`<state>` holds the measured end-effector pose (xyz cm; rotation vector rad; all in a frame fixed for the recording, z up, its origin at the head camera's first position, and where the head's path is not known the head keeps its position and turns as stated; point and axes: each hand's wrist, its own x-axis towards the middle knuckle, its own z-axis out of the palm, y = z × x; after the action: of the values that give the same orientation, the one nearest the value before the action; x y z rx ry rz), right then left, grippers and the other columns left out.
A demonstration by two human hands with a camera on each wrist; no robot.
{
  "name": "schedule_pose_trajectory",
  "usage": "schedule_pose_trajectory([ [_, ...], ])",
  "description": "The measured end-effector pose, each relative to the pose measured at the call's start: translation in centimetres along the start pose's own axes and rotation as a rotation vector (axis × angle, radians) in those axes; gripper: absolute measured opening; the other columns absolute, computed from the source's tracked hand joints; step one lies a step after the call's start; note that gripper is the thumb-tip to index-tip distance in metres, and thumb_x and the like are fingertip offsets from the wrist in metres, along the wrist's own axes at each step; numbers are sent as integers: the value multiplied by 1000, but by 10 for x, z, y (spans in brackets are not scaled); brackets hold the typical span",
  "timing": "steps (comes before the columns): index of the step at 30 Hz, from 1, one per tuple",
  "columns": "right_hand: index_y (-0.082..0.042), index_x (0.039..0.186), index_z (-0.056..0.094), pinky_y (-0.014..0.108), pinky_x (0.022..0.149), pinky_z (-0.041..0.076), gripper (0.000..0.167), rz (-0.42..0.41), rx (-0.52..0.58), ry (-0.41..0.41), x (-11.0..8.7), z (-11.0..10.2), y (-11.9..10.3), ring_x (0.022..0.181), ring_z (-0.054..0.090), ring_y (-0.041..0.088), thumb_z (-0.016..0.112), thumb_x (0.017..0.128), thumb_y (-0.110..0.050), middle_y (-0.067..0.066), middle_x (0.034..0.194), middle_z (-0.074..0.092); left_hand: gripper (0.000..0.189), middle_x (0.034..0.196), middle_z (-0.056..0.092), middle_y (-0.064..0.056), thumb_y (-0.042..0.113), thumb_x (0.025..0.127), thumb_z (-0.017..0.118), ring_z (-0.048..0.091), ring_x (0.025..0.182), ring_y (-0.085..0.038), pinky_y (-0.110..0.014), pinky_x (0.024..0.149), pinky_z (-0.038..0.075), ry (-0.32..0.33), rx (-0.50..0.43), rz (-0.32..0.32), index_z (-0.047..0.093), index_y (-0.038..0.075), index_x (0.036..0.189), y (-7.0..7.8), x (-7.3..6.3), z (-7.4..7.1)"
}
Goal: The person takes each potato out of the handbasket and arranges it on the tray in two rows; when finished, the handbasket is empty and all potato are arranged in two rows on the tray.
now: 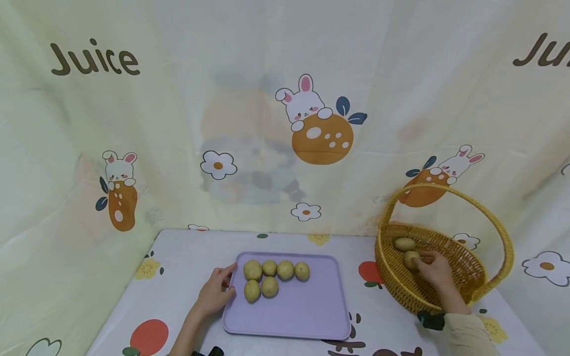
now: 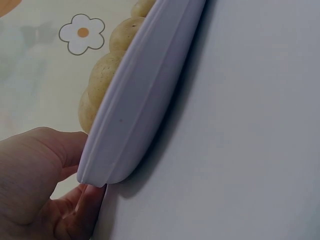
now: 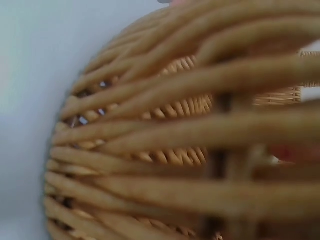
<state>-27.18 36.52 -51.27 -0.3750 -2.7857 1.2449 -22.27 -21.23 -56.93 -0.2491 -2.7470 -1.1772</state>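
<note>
A lilac tray [image 1: 307, 311] lies on the table with several potatoes [image 1: 285, 270] in two rows at its far left part. My left hand [image 1: 213, 295] holds the tray's left rim, the thumb over the edge. In the left wrist view, fingers [image 2: 90, 205] reach below the rim of the tray [image 2: 135, 110]. Inside the yellow wicker basket [image 1: 396, 291], my right hand [image 1: 436, 271] pinches a potato [image 1: 410, 260] between thumb and fingers. Another potato [image 1: 404, 244] lies just beyond it in the basket. Basket weave [image 3: 150, 130] fills the right wrist view and hides that hand.
The basket's tall arched handle [image 1: 492, 217] rises over the right forearm. A printed cloth covers the table [image 1: 191, 252], and a printed curtain [image 1: 249, 59] hangs behind it. Between tray and basket lies a strip of tablecloth with a printed red fruit.
</note>
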Motion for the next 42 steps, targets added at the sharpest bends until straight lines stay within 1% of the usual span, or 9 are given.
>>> schedule_pose_trajectory([
  [7, 20, 132, 43, 32, 66, 48, 65, -21, -33, -71, 2, 1, 2, 96, 61, 41, 60, 95, -30, 39, 118, 55, 62, 106, 52, -3, 4, 78, 66, 52, 81, -9, -26, 67, 41, 8, 4, 15, 55, 4, 139, -1, -1, 0],
  [11, 21, 128, 48, 32, 67, 48, 63, -63, -49, -105, 2, 1, 1, 96, 61, 39, 61, 94, -31, 37, 112, 60, 62, 105, 52, -3, 4, 78, 66, 52, 81, -9, -26, 67, 41, 12, 12, 22, 55, 4, 139, -1, -1, 0],
  [14, 21, 126, 49, 31, 66, 48, 60, -74, -50, -106, 1, 2, 1, 89, 62, 32, 61, 95, -29, 35, 108, 62, 62, 104, 52, -4, 5, 78, 65, 52, 81, -10, -26, 67, 41, 10, 13, 25, 55, 4, 139, 0, -1, -1],
  [19, 23, 128, 45, 31, 66, 52, 58, -68, 39, -135, -3, 7, -4, 78, 63, 17, 60, 96, -23, 36, 110, 60, 62, 103, 52, -4, 4, 76, 66, 52, 79, -10, -26, 65, 40, 15, 12, 35, 56, 3, 138, 1, -2, -2],
  [24, 24, 129, 43, 30, 66, 54, 58, -54, 153, -134, -6, 9, -9, 72, 64, 11, 61, 96, -21, 31, 106, 64, 63, 104, 52, -4, 5, 77, 65, 52, 80, -9, -26, 66, 40, 14, 19, 23, 55, 4, 139, 1, -2, -1],
  [27, 24, 132, 41, 30, 67, 54, 61, -22, 193, -131, -8, 6, -11, 74, 64, 10, 60, 97, -23, 29, 110, 63, 63, 105, 52, -4, 5, 77, 65, 53, 81, -9, -26, 67, 41, 11, 22, 13, 55, 5, 139, 0, -1, 0],
  [30, 22, 135, 39, 29, 70, 55, 67, 20, 209, -136, -9, 3, -12, 77, 63, 10, 59, 97, -29, 29, 115, 59, 63, 106, 52, -4, 5, 77, 65, 53, 81, -9, -26, 67, 41, 12, 19, 14, 55, 4, 139, -1, -1, 1],
  [34, 20, 137, 40, 28, 71, 55, 70, 56, 214, -140, -10, 1, -15, 80, 62, 9, 59, 96, -35, 23, 113, 60, 62, 105, 52, -4, 5, 76, 65, 51, 79, -8, -26, 66, 40, 12, 16, 28, 56, 3, 138, -2, -1, 2],
  [42, 18, 137, 41, 31, 73, 55, 70, 39, 233, -136, -20, 0, -28, 79, 63, 8, 60, 96, -35, 16, 113, 61, 62, 105, 52, -3, 4, 77, 65, 51, 79, -8, -26, 65, 40, 11, 16, 17, 55, 4, 139, -1, 0, 1],
])
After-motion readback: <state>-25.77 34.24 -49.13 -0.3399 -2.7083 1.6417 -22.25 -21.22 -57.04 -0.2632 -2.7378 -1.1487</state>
